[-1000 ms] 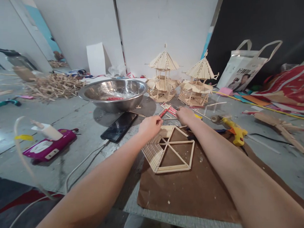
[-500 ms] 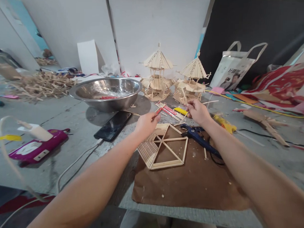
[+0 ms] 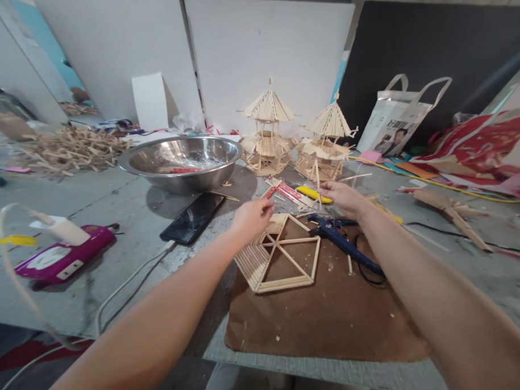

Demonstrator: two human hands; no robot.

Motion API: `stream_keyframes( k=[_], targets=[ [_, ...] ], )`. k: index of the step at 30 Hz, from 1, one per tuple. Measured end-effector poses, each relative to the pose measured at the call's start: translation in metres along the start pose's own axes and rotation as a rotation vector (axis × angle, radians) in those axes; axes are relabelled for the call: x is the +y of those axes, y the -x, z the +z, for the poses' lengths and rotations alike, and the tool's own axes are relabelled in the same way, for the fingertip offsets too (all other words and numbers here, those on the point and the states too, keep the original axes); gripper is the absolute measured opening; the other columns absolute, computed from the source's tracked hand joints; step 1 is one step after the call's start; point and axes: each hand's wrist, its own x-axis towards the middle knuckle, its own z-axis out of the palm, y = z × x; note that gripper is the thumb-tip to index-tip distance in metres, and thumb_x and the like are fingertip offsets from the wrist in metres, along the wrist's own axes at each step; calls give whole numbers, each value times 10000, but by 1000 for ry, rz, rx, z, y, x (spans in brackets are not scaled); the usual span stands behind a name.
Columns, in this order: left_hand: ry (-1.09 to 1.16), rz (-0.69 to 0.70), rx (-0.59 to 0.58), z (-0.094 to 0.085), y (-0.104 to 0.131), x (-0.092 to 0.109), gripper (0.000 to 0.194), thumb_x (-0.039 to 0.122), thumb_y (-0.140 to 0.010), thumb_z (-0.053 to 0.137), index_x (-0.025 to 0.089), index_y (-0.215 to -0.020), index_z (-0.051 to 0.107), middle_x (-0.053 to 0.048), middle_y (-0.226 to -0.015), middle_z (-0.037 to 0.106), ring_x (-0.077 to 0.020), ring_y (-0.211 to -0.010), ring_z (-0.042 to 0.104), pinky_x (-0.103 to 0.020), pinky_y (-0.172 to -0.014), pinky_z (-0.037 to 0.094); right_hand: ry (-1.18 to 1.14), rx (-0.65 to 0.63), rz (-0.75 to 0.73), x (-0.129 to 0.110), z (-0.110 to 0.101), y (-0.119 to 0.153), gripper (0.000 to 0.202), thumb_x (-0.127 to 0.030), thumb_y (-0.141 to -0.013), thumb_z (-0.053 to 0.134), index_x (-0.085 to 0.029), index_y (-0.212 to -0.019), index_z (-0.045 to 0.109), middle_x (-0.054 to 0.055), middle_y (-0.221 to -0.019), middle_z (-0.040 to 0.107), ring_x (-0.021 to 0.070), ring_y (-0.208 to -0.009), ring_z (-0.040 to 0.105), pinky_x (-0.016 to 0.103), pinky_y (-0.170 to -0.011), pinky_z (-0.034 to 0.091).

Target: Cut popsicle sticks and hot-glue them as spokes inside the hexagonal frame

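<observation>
My left hand (image 3: 254,218) is closed, its fingertips together beside a slim red piece (image 3: 271,192); whether the fingers grip that piece I cannot tell. Between the thumb and fingers of my right hand (image 3: 343,197) a thin wooden stick (image 3: 317,180) stands nearly upright. Below the hands, a six-sided wooden stick frame (image 3: 284,287) lies on a brown mat (image 3: 332,328), its left sections filled with sticks. A blue glue gun (image 3: 341,240) rests to the right of the frame. Red-and-white packets with sticks (image 3: 292,191) and a yellow tool (image 3: 311,193) lie between the hands.
Two small stick pavilions (image 3: 268,144) (image 3: 325,146) stand at the back. A steel bowl (image 3: 222,174), a phone (image 3: 193,218) on a cable and a purple power strip (image 3: 70,254) are leftward. A stick pile (image 3: 74,146) lies far left; a white bag (image 3: 394,123) stands back right.
My right hand has shifted slightly down and right, its stick now more upright. My left hand has barely moved. The whole view has tilted a little upward.
</observation>
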Motion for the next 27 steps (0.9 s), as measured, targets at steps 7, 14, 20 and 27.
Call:
stream_keyframes(
  k=[7, 14, 20, 27],
  targets=[
    [39, -22, -6, -2, 1, 4, 269, 325, -741, 390, 180, -827, 599, -33, -769, 620, -140, -645, 515, -230, -569, 349, 43, 140, 4, -18, -20, 13, 137, -231, -753, 403, -166, -834, 493, 41, -794, 604, 113, -630, 549, 252, -589, 413],
    [400, -83, -166, -16, 2, 13, 428, 466, -758, 315, 131, -769, 581, 6, -605, 544, -65, -441, 382, -191, -445, 302, 427, -294, -364, -37, -12, 81, 155, -271, -765, 422, -198, -788, 556, -3, -704, 608, 125, -651, 536, 240, -611, 385],
    [307, 171, -592, -21, 17, 36, 271, 386, -666, 498, 170, -740, 646, 40, -581, 562, -76, -532, 446, -179, -519, 321, 426, -381, -378, -21, 8, 111, 184, -261, -792, 396, -187, -806, 564, 19, -786, 607, 123, -705, 525, 233, -639, 376],
    [168, 240, -734, -15, 23, 42, 184, 271, -643, 531, 186, -745, 657, 20, -652, 632, -81, -562, 492, -167, -516, 326, 396, -402, -370, -10, 16, 118, 141, -260, -771, 434, -184, -742, 550, 14, -741, 568, 117, -693, 499, 224, -627, 367]
  ],
)
